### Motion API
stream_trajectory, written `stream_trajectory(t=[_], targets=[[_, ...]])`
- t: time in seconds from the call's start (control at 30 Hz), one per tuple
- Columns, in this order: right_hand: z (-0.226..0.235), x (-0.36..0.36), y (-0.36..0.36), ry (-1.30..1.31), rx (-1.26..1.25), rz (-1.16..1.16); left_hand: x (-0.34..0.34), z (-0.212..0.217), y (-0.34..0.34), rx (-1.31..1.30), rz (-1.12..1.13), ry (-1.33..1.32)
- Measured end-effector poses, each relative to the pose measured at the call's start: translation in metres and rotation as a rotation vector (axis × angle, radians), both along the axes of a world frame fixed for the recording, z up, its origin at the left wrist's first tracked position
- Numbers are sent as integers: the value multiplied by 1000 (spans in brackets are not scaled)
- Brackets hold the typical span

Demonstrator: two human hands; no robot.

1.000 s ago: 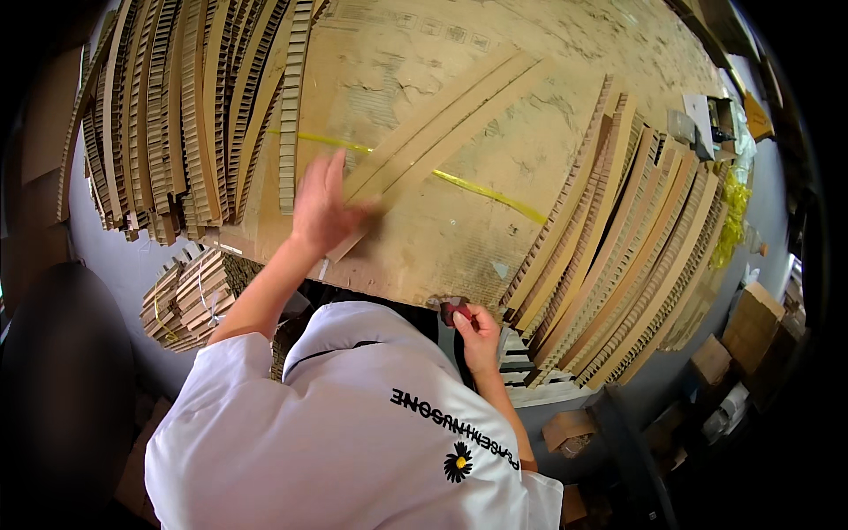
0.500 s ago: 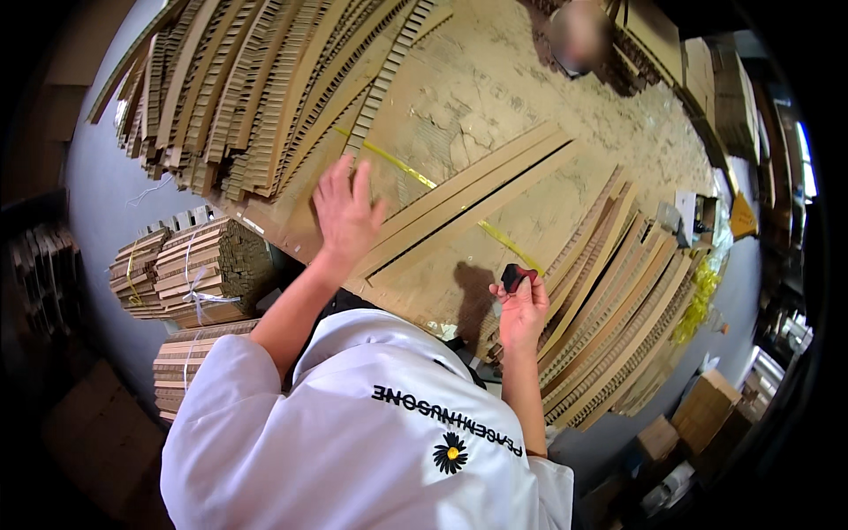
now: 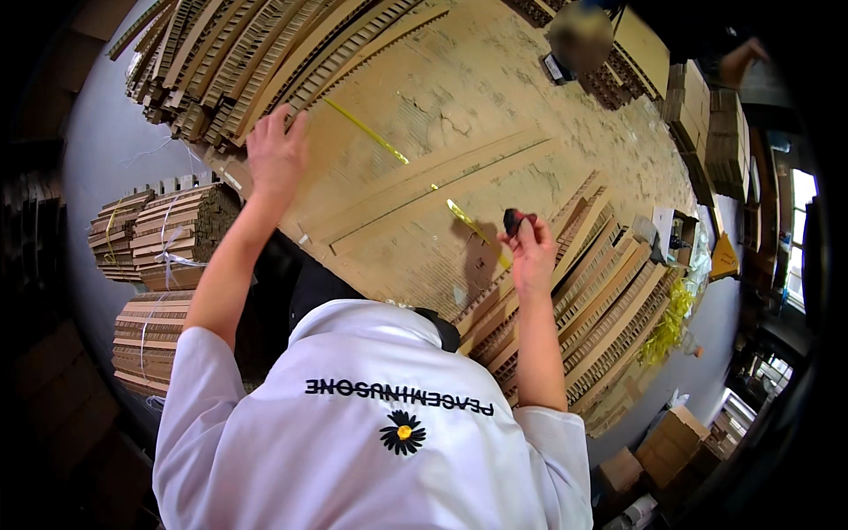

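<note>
My left hand [image 3: 276, 159] is at the near ends of a fanned pile of honeycomb cardboard strips [image 3: 256, 66] at the far left. Its thumb stands apart from the fingers, and the fingertips meet the end of an outer strip without visibly closing round it. In my raised right hand [image 3: 533, 256], fingers and thumb pinch a small black and red object [image 3: 512, 221]; its kind is unclear. Between my hands, long flat cardboard strips [image 3: 433, 187] lie slantwise on the cardboard-covered worktop [image 3: 495, 88]. Yellow tape [image 3: 375, 137] passes beneath them.
A second row of cardboard strips [image 3: 609, 291] lies at the right, beside tangled yellow strapping [image 3: 664, 327]. Tied bundles [image 3: 181, 231] stand below the worktop's left edge. Another person [image 3: 580, 40] is at the far side. Cardboard boxes [image 3: 676, 442] sit at the lower right.
My left hand has moved left and away from me, from beside the flat strips to the fanned pile's ends. My right hand still holds the black and red object, slightly farther forward. The view has shifted.
</note>
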State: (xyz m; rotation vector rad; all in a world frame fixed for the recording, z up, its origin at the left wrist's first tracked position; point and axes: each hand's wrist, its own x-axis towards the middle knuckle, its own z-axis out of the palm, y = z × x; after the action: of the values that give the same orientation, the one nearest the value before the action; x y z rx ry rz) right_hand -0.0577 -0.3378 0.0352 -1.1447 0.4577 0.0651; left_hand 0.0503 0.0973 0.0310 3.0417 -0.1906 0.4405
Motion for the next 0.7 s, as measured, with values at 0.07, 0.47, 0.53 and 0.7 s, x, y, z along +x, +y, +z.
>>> stream_trajectory(t=[0.07, 0.47, 0.53, 0.7], targets=[[12, 24, -6, -31, -44, 41, -30, -11, -39, -204, -131, 4], [-57, 176, -82, -289, -22, -431, -96, -31, -120, -264, -169, 377], [-65, 186, -66, -265, -31, -481, -86, -26, -125, -274, -185, 366], [-61, 170, -40, -223, -192, -399, -82, -46, -83, -253, -204, 490]])
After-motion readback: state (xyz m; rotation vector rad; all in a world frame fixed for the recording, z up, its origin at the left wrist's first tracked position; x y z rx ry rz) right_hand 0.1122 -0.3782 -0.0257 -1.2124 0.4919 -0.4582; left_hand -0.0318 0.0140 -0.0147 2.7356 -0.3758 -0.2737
